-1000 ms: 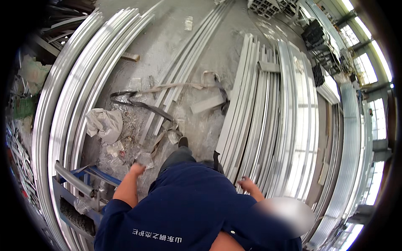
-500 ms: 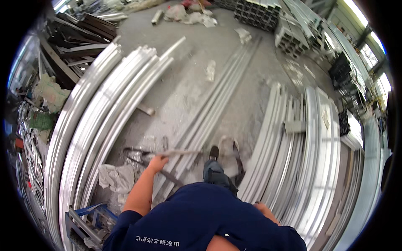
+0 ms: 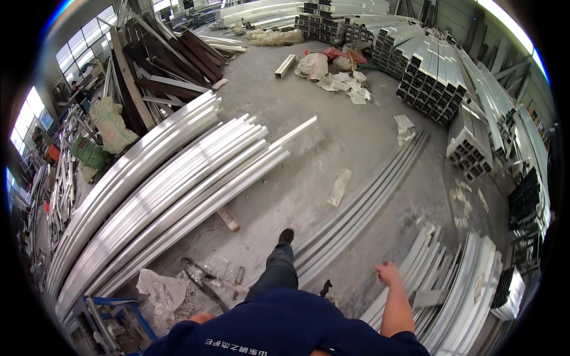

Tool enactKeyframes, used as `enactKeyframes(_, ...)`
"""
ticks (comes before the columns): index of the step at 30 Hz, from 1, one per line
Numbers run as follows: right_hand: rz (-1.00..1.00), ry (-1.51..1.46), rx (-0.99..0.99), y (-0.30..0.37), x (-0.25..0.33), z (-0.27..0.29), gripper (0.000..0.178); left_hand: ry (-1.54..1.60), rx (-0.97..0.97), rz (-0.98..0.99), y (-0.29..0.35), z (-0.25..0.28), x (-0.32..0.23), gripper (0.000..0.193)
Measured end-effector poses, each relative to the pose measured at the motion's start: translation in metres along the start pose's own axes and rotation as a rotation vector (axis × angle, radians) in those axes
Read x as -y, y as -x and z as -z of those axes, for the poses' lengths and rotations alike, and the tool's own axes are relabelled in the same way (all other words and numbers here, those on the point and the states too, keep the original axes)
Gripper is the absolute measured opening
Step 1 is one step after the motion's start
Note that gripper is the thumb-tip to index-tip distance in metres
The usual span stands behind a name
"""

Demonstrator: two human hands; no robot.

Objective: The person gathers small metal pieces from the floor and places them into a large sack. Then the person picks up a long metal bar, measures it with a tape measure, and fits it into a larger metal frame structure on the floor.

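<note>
My right hand (image 3: pixel 389 273) swings forward with its fingers curled in, and nothing shows in it. Nearest to it is the pile of silvery metal profiles (image 3: pixel 424 252) on the right; the hand appears apart from them. Of my left arm (image 3: pixel 202 318) only a bit shows beside my dark blue shirt, and the left hand is hidden. One leg (image 3: pixel 274 270) is stepping forward, close to several long grey bars (image 3: pixel 356 207) lying on the floor. A dark strap (image 3: pixel 205 283) lies on the floor at lower left.
Long shiny profiles (image 3: pixel 172 190) are stacked at left, with a short round piece (image 3: pixel 228 219) beside them. A blue metal frame (image 3: pixel 139 320) stands at lower left near a whitish sack (image 3: pixel 161 291). Dark scrap lengths (image 3: pixel 160 65) lean behind. Bundled square tubes (image 3: pixel 433 80) fill the back right.
My left hand has swung back out of sight, while my right hand has come forward. I have stepped onward, and the view has tilted up, showing more of the back of the hall.
</note>
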State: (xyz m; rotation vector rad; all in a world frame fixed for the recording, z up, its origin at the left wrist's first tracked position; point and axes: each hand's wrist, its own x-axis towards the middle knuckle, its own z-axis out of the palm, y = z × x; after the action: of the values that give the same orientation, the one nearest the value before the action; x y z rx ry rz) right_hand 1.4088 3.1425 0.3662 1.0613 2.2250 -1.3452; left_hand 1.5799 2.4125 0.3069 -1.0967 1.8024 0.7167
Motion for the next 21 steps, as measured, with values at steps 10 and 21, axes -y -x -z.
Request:
enactKeyframes(10,-0.427,0.128,0.205,-0.123,0.067,0.001,0.058,-0.533,-0.213,-0.701,-0.156,0.094,-0.542,0.045)
enactKeyframes(21,-0.529,-0.075,0.306,-0.35,0.063,0.007,0.077,-0.194,-0.211,-1.014,-0.087,0.179,-1.075,0.041)
